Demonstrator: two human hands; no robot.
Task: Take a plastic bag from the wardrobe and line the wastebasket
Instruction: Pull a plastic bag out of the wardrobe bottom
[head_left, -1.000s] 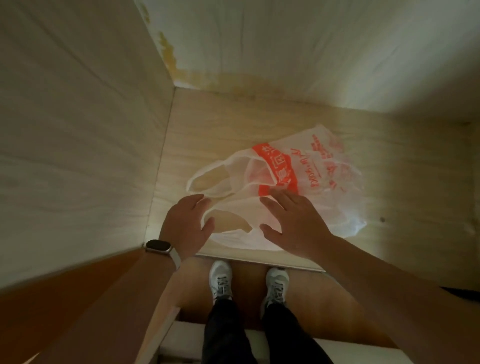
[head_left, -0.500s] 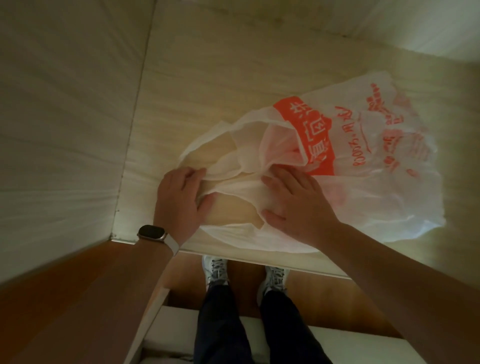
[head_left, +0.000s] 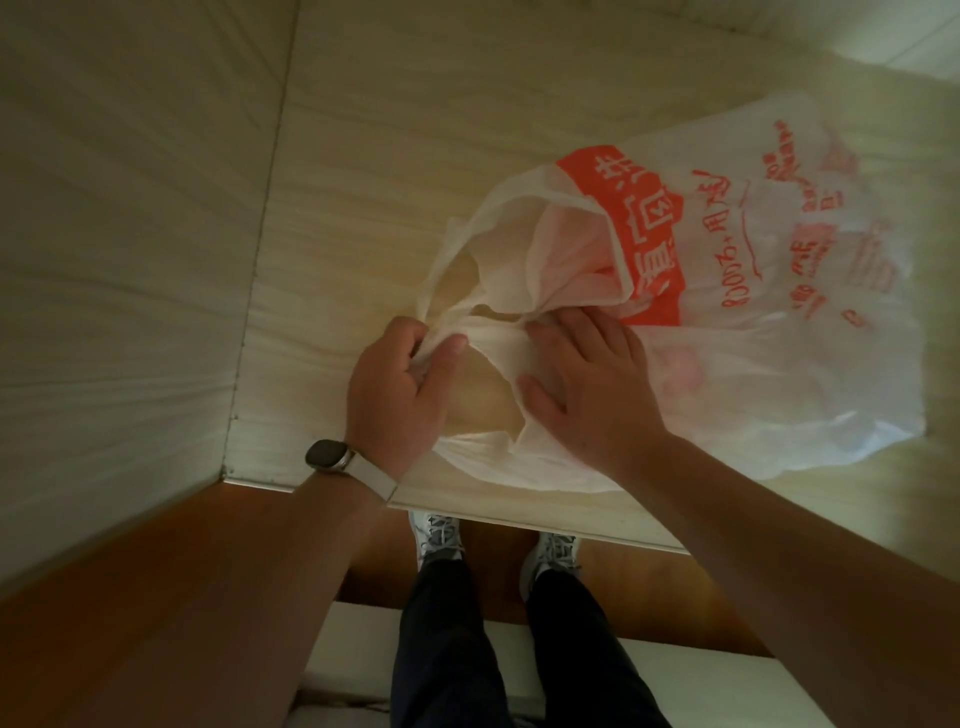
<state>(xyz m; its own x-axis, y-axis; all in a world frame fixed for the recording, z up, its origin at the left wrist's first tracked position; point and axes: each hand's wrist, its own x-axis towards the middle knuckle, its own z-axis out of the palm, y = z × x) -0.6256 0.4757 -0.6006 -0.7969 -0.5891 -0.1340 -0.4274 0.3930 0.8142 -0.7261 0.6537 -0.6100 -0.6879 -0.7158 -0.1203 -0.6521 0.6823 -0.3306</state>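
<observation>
On pale wooden wardrobe shelf (head_left: 363, 156), centre-right of frame: white plastic bag (head_left: 753, 322) with orange print lies crumpled. Left hand (head_left: 400, 384) pinches bag handle between thumb and fingers at bag's left edge; right hand (head_left: 592, 384), fingers spread, presses flat on bag just beside. Watch (head_left: 328, 456) on left wrist.

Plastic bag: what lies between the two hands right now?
In the head view, a bunched white handle strip of the plastic bag spans from left hand to right hand.

Red print on plastic bag (head_left: 779, 332), characters and digits not clearly legible
</observation>
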